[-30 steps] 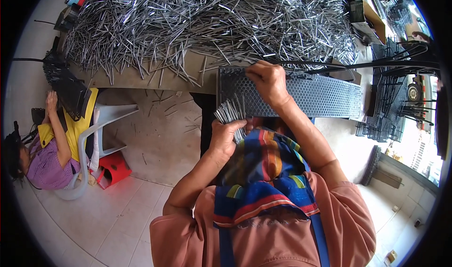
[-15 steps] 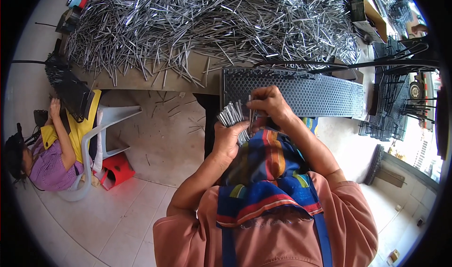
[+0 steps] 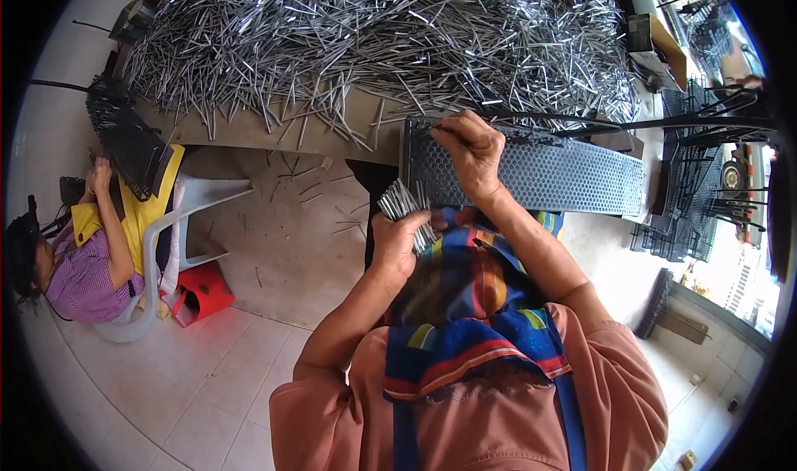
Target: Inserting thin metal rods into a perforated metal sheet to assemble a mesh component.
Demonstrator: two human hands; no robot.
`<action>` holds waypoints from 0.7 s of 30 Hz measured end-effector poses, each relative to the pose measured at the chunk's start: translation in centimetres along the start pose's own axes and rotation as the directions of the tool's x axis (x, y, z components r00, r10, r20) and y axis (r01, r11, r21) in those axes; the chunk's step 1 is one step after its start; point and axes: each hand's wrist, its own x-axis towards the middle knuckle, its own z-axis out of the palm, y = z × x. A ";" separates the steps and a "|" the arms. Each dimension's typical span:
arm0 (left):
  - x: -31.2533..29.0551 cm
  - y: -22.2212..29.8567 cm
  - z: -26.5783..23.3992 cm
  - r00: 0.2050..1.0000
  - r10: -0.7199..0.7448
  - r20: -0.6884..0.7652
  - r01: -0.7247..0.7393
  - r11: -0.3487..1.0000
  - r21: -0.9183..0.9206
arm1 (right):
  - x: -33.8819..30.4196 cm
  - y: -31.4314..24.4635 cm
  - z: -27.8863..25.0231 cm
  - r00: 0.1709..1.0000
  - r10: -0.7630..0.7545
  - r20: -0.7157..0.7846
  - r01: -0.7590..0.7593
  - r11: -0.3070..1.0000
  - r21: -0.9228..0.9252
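My left hand (image 3: 393, 245) is closed round a bundle of thin silvery metal strips (image 3: 403, 200), their ends fanning up above the thumb. It stays just left of a dark perforated metal panel (image 3: 573, 175). Over that panel's far left part is my right hand (image 3: 476, 149), its fingers pinched together at the far edge. Whatever sits between those fingertips is hidden. A row of small dark pieces (image 3: 531, 132) runs along the panel's far edge.
A big heap of loose metal strips (image 3: 374, 48) covers the table (image 3: 336, 139). An open cardboard box (image 3: 656, 48) and black wire racks (image 3: 685, 172) stand at right. Another person (image 3: 91, 259) works at left beside a pale plastic chair (image 3: 199, 193) and a red container (image 3: 203, 292).
My right hand has moved away from the bundle, up to the panel's far edge. The left hand keeps its bundle in nearly the same place.
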 end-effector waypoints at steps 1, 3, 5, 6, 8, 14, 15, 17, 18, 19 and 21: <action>0.1 0.0 0.1 1.000 0.002 -0.002 -0.002 1.000 -0.003 | 0.1 -0.1 0.1 1.000 -0.018 0.005 0.018 1.000 -0.010; 0.3 0.0 0.2 0.999 0.040 -0.021 -0.040 0.999 -0.033 | 0.0 0.1 0.3 1.000 -0.010 0.012 0.010 1.000 -0.007; 0.2 0.2 0.5 0.999 0.023 -0.026 -0.024 0.999 -0.033 | -0.1 0.5 0.4 1.000 -0.002 0.016 0.003 1.000 -0.007; 0.2 0.2 0.6 0.999 0.004 -0.031 -0.005 0.999 -0.031 | -0.1 0.8 0.4 0.998 -0.041 0.037 0.045 0.992 -0.119; 0.2 0.1 0.6 0.999 0.009 -0.033 -0.010 0.999 -0.048 | 0.0 0.4 0.7 0.995 -0.075 0.068 0.089 0.970 -0.224; 0.9 -0.1 0.2 1.000 -0.008 0.015 0.009 0.999 -0.035 | 0.4 1.1 0.5 0.978 -0.128 0.165 0.166 0.955 -0.244; 1.0 -0.2 0.2 1.000 -0.008 0.020 0.009 0.999 -0.053 | 0.3 1.1 0.5 0.968 -0.156 0.199 0.210 0.934 -0.288; 1.2 -0.2 0.2 1.000 -0.001 0.008 0.002 0.997 -0.076 | 0.3 0.4 0.4 0.971 -0.161 0.175 0.209 0.928 -0.309; 1.3 -0.2 0.2 1.000 0.007 -0.004 -0.008 0.995 -0.101 | 0.0 -0.3 0.0 0.972 -0.160 0.174 0.208 0.928 -0.309; 1.1 0.0 0.3 1.000 0.006 -0.004 -0.007 0.995 -0.100 | -0.4 -1.0 -0.8 0.976 0.066 0.209 -0.004 0.959 -0.284; 0.6 0.6 0.8 0.998 0.022 0.059 -0.018 0.997 -0.073 | -0.7 -0.8 -2.0 0.836 0.394 0.382 -0.340 0.918 -0.204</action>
